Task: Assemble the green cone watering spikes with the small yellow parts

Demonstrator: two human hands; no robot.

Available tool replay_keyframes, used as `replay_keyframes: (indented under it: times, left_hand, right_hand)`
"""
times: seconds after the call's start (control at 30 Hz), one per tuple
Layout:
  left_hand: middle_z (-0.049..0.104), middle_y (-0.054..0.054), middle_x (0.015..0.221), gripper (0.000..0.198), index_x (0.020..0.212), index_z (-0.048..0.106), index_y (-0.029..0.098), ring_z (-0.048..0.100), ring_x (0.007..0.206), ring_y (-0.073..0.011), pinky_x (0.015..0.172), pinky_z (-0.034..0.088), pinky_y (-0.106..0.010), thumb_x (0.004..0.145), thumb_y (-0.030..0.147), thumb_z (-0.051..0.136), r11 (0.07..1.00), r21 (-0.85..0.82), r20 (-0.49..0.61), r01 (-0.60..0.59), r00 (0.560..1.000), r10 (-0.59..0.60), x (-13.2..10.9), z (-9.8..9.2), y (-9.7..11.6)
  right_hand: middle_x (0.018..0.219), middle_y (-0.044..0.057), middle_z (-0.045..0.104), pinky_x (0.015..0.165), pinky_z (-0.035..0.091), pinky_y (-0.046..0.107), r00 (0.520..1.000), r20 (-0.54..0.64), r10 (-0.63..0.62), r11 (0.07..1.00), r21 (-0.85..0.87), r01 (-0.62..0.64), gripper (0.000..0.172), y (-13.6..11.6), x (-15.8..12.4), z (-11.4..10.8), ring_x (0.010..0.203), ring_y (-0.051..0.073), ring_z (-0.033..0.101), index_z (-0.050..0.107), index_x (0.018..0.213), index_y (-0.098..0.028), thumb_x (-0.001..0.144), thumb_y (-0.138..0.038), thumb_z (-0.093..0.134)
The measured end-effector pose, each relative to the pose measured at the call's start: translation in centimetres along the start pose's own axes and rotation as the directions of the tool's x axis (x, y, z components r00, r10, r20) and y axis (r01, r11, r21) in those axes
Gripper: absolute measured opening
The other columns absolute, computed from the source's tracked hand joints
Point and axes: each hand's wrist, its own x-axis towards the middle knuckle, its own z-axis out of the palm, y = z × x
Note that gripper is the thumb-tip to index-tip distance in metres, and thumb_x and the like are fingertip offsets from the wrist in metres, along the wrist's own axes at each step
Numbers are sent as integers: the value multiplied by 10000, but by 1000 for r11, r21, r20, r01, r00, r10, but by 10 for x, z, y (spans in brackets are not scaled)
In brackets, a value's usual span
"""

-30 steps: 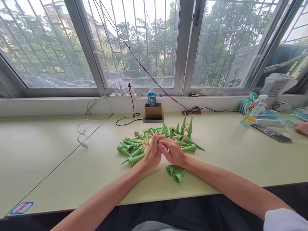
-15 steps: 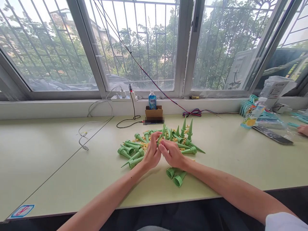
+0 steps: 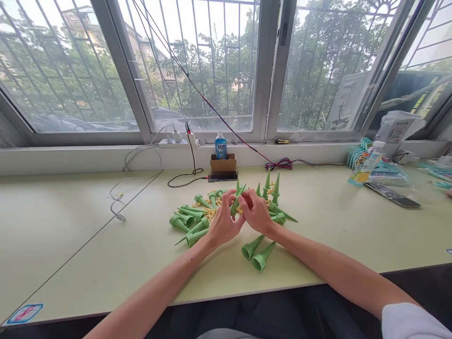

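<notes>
I see my left hand (image 3: 224, 223) and right hand (image 3: 257, 214) meeting above the pale green surface (image 3: 88, 235), the fingers of both pinched on one green cone (image 3: 237, 201) — tilted, tip up and to the right. The heap of green cones (image 3: 190, 219) fans out behind them; two more cones (image 3: 256, 252) lie side by side nearer me — just by the right wrist.

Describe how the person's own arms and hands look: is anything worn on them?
Both the left hand and the right hand are bare: no gloves, rings or watch can be seen. Both forearms are uncovered too. On the right arm, a white short sleeve shows at the bottom corner of the picture. The left arm leaves the picture before any sleeve appears.
</notes>
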Motion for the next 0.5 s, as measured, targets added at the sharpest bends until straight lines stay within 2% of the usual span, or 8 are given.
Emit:
replay_keyframes:
  times: [0.3,0.5]
  left_hand:
    - [631,-30,1065,650,1317,297,282,630,772,-133,569,487,-223,766,199,632,999,34,-2,-8,1000,8,4,-3,-1]
    - [643,-38,1111,630,1312,295,286,641,765,-141,569,495,-234,779,228,625,998,57,60,17,998,-20,4,-1,-1]
  right_hand:
    - [593,-54,491,504,355,229,999,22,25,999,46,-26,216,2,2,2,497,103,453,450,835,-210,941,-397,468]
    - [592,-64,435,494,346,230,999,39,0,999,47,-2,232,2,3,1,487,105,434,412,829,-221,954,-413,443]
